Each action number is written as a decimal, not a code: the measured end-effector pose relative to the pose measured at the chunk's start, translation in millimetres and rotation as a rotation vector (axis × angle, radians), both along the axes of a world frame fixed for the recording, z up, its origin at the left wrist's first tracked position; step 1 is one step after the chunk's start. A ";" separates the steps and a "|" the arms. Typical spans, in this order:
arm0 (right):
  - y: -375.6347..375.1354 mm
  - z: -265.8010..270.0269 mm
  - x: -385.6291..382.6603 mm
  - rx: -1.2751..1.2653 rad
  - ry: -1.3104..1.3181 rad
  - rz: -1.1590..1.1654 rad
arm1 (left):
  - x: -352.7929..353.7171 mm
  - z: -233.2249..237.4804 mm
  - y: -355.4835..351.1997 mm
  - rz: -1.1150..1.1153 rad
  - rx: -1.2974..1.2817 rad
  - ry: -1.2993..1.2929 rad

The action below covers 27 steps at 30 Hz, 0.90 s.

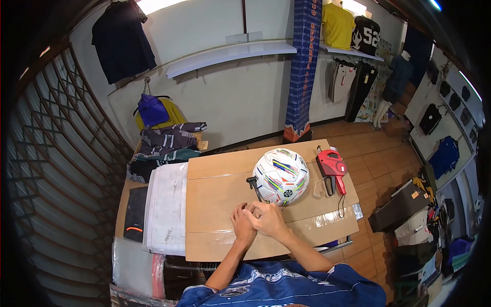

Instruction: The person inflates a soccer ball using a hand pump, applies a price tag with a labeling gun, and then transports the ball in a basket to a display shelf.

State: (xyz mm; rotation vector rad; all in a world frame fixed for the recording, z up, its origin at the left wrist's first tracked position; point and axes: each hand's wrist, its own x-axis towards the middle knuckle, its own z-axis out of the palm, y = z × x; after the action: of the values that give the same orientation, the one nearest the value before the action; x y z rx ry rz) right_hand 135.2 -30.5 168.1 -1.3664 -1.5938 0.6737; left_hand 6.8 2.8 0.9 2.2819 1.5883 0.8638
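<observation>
My two hands meet over the cardboard sheet, just in front of a white football (pixel 281 177) with coloured streaks. A thin black T-ended tool (pixel 254 187) rises from between them, beside the ball's left side; its lower part is hidden by my fingers. My right hand (pixel 268 220) is closed, with its fingertips at the tool's lower end. Curled against it, my left hand (pixel 242 224) is closed too; what it holds, if anything, is hidden. To the right of the ball lies a red price label gun (pixel 332 165) with a black handle and a cord loop.
The flattened cardboard (pixel 217 215) covers the table. Packed white garments (pixel 166 210) and a dark folded item (pixel 136 212) lie left of it, with folded clothes (pixel 166 143) behind. A blue banner-wrapped pillar (pixel 303 71) stands beyond the table. A clothes-laden bench (pixel 401 207) is on the right.
</observation>
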 end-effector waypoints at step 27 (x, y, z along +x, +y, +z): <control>-7.0 27.6 2.3 0.084 0.022 -0.017 | 0.8 4.1 2.9 0.008 -0.048 0.007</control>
State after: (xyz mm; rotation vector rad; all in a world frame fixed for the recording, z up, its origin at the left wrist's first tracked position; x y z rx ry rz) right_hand 137.5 -37.5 195.7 -1.3053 -1.5741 0.6031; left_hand 7.6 5.7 5.0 2.2503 1.6042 0.8115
